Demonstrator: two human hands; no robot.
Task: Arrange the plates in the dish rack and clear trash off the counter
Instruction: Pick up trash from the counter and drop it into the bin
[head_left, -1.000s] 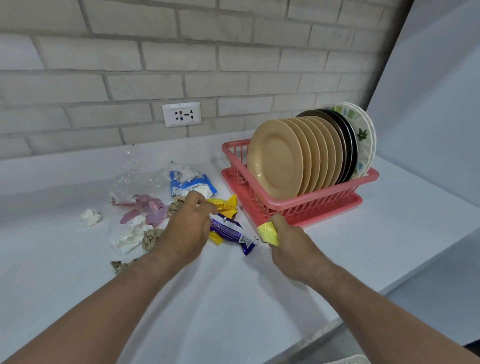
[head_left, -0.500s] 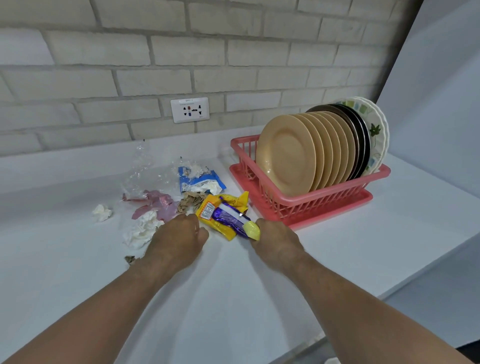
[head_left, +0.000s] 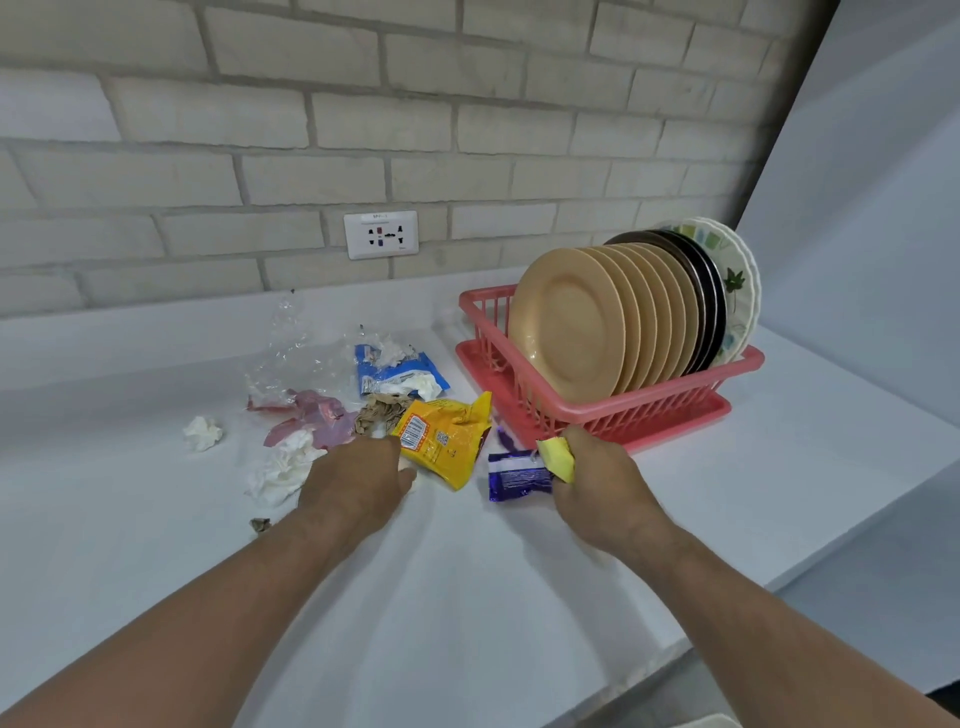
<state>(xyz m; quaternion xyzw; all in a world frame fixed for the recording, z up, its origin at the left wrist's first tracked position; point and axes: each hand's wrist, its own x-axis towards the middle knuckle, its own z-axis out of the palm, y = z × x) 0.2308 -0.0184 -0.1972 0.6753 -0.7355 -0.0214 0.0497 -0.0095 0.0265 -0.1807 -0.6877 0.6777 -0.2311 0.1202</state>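
On the white laminate counter (head_left: 467, 597), left, crumpled white tissues (head_left: 202, 432) await clearing; left hand (head_left: 358, 478) beside yellow foil wrapper (head_left: 447, 436), grip indiscernible; right hand (head_left: 597, 483) pinches small yellow scrap (head_left: 558, 460); round tan plates (head_left: 571, 322) already upright in red plastic dish rack (head_left: 649, 413), far right.

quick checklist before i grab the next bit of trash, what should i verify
1. Plates all standing in the rack: ok.
2. Right hand has a firm hold on the yellow scrap: ok, it is pinched at the fingers.
3. Purple wrapper is also in that grip: cannot tell, it lies against the hand.
4. Left hand has hold of the yellow wrapper: cannot tell, its fingers are hidden.
5. Counter is free of trash: not ok, a tissue, clear plastic and a blue wrapper lie there.
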